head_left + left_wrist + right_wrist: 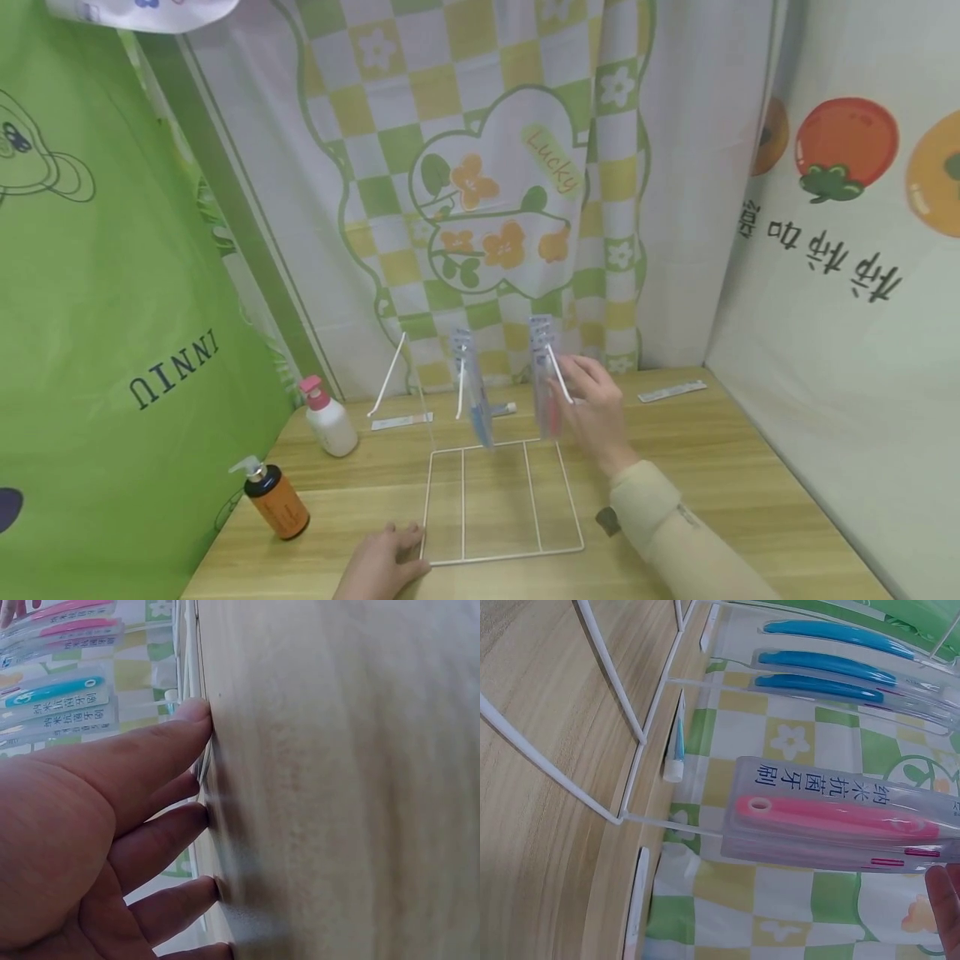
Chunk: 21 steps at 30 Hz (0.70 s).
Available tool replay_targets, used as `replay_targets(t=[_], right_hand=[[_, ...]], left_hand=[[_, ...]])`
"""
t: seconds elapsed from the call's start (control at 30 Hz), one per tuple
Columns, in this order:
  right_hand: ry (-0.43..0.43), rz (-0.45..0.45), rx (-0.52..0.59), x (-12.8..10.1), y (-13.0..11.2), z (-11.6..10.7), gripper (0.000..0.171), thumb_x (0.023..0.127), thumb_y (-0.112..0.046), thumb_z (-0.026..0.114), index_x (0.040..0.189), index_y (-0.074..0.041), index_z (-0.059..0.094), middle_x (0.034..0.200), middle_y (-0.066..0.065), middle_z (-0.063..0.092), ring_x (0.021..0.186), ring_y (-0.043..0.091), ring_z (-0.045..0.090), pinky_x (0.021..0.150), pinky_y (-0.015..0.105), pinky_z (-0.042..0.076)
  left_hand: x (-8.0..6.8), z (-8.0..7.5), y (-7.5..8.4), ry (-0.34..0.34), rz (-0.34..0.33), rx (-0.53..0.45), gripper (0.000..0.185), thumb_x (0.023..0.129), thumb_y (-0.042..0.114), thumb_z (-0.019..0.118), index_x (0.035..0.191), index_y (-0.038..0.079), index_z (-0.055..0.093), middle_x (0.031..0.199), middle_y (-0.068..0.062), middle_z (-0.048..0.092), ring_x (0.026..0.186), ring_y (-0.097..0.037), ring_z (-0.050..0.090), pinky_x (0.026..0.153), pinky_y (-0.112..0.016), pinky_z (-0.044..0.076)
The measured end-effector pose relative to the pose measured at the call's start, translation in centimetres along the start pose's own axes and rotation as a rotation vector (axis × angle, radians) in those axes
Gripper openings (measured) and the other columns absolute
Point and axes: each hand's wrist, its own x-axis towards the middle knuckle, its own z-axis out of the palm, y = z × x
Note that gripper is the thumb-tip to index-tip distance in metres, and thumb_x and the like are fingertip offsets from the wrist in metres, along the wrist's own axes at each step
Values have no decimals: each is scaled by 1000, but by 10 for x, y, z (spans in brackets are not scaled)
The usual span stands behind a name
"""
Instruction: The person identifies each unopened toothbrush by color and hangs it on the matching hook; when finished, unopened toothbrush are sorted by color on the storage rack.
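A white wire display rack [502,557] stands on the wooden table, its hooks pointing toward me. My left hand [381,560] rests at the front left corner of its base; in the left wrist view the thumb [193,712] lies at the wire and the fingertips touch the tabletop. Packaged toothbrushes with pink handles [840,817] hang on the right hook, and my right hand [595,404] pinches their pack near the hook. Packs of blue-handled toothbrushes [480,408] hang on the middle hook. The left hook [387,375] carries nothing.
On the left stand a white pump bottle with a pink top [333,429] and an orange-brown pump bottle [279,502]. Behind the rack lie a toothpaste tube [502,409] and a slim packet [402,422]. Another slim packet [672,391] lies at the back right. Curtains enclose the table.
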Motion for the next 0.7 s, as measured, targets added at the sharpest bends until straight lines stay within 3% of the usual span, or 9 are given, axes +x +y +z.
replay_targets(t=[0.23, 0.5, 0.7], right_hand=[[14, -13, 9, -1, 3, 2, 43, 88, 2, 86, 129, 2, 73, 115, 19, 72, 89, 33, 76, 75, 17, 62], [30, -42, 23, -3, 7, 3, 61, 84, 9, 86, 142, -1, 67, 116, 24, 71, 85, 36, 77, 70, 29, 66], [-66, 0, -127, -20, 15, -13, 64, 83, -9, 92, 141, 0, 66, 117, 23, 72, 90, 34, 75, 76, 41, 68]], left_hand=[[2, 1, -1, 5, -1, 20, 57, 86, 35, 90, 135, 9, 75, 140, -15, 71, 131, -64, 55, 105, -81, 42], [3, 0, -2, 13, -8, 23, 62, 85, 37, 91, 137, 9, 74, 138, -20, 71, 129, -63, 57, 105, -80, 44], [2, -13, -1, 28, 2, 1, 75, 86, 38, 90, 146, 3, 64, 138, -21, 71, 127, -51, 65, 106, -73, 48]])
